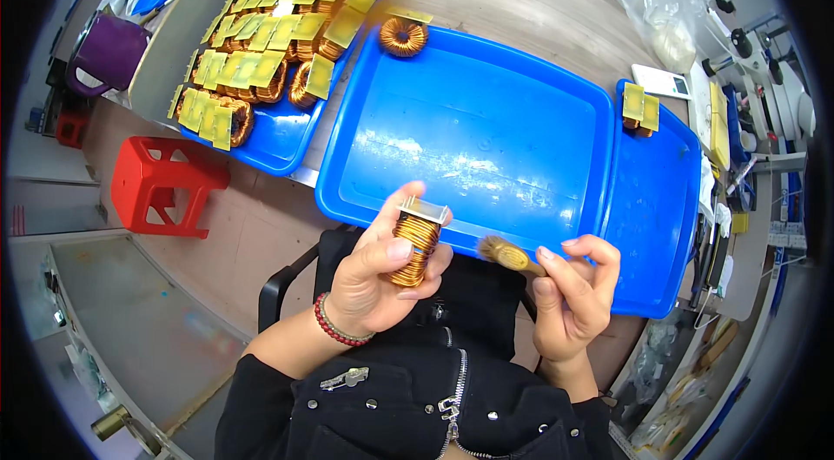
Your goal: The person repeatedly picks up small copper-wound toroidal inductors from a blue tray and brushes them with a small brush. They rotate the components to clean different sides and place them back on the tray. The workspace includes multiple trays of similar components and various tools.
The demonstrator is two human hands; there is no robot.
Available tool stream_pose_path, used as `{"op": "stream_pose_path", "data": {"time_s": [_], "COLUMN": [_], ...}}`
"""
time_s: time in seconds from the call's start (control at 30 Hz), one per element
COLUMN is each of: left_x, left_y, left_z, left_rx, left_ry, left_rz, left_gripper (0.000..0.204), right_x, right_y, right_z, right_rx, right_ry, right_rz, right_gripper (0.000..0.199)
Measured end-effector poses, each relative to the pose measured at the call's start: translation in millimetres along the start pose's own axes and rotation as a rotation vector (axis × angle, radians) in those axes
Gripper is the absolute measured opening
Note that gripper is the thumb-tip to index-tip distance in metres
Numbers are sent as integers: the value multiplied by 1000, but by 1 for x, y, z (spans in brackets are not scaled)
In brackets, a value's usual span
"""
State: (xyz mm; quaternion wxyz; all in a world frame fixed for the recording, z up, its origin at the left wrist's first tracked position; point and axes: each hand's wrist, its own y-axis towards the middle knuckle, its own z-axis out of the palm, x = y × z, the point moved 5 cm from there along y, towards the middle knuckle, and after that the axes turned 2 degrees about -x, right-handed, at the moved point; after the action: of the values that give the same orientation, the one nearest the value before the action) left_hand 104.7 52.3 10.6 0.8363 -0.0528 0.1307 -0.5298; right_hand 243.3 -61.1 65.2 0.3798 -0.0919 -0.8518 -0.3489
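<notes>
In my left hand is a copper-wound coil with a pale, clear-looking plate at its top; my fingers and thumb wrap its sides. My right hand pinches a small brush between thumb and forefinger, its brown bristles pointing toward the coil. Brush and coil are apart. Both hands are above my lap, by the near edge of a large blue tray. Another copper ring coil with a yellow plate rests at that tray's far left corner.
A blue tray on the left bears many plated coils in rows. The right-hand blue tray has a few at its far end. Beyond it are a white scale and a clear plastic bag. A red stool stands left.
</notes>
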Motion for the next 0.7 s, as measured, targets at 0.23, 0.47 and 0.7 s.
{"op": "stream_pose_path", "data": {"time_s": [0.23, 0.47, 0.7], "left_x": [3, -1, -6], "left_y": [-1, -13, -19], "left_z": [-1, 2, 8], "left_rx": [-82, 42, 14], "left_ry": [114, 153, 160], "left_rz": [8, 83, 132], "left_gripper": [49, 55, 54], "right_x": [23, -15, 11], "right_y": [-1, 16, 7], "right_z": [23, -4, 11], "right_rx": [140, -91, 66], "right_ry": [-135, -283, 3], "right_rz": [-217, -7, -77], "right_gripper": [29, 30, 25]}}
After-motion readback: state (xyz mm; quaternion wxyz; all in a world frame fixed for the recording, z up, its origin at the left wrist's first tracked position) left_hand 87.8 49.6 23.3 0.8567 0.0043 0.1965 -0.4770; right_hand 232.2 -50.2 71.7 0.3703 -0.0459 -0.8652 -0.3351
